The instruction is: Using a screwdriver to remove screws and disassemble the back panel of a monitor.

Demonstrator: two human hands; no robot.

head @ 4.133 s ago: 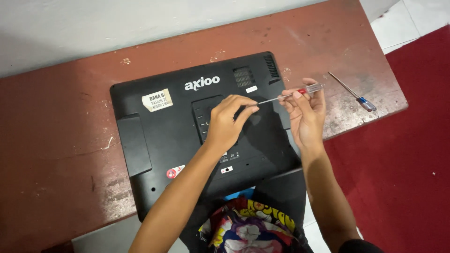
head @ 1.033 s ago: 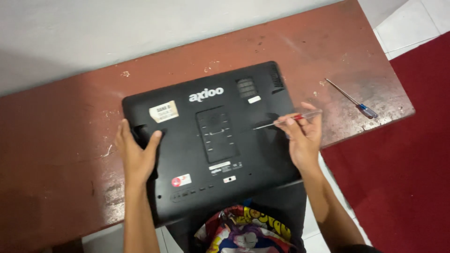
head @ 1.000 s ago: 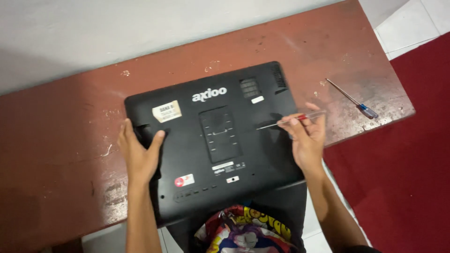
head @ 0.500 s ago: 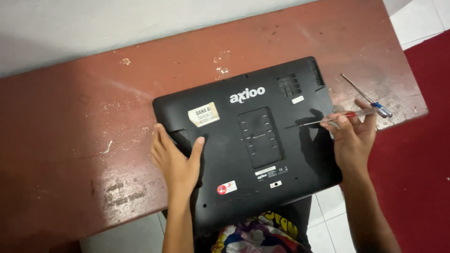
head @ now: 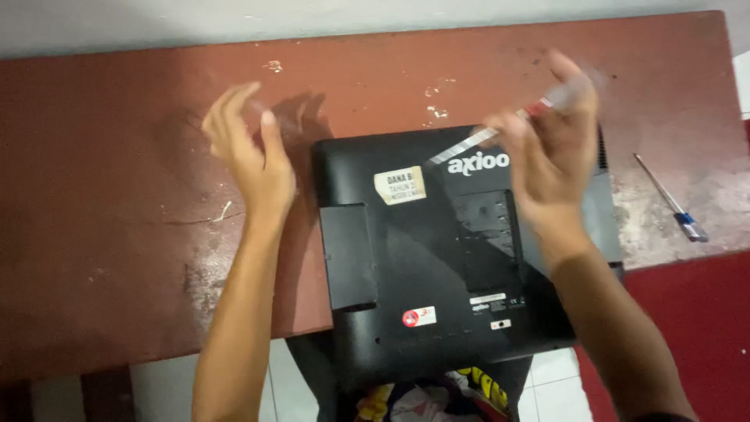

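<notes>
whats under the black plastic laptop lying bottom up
The black plastic laptop rests on the worn red-brown table, its near edge overhanging white floor tiles. The tabletop directly beneath it is covered.

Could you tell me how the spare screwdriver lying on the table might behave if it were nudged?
The spare screwdriver has a thin round shaft and slim handle, so it would probably roll easily. It lies near the table edge, so it might drop off. It looks light and stiff.

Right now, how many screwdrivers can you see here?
2. One screwdriver, red-handled and blurred, is in the right hand above the black monitor back. The other, a blue-handled screwdriver, lies on the red table at right.
</notes>
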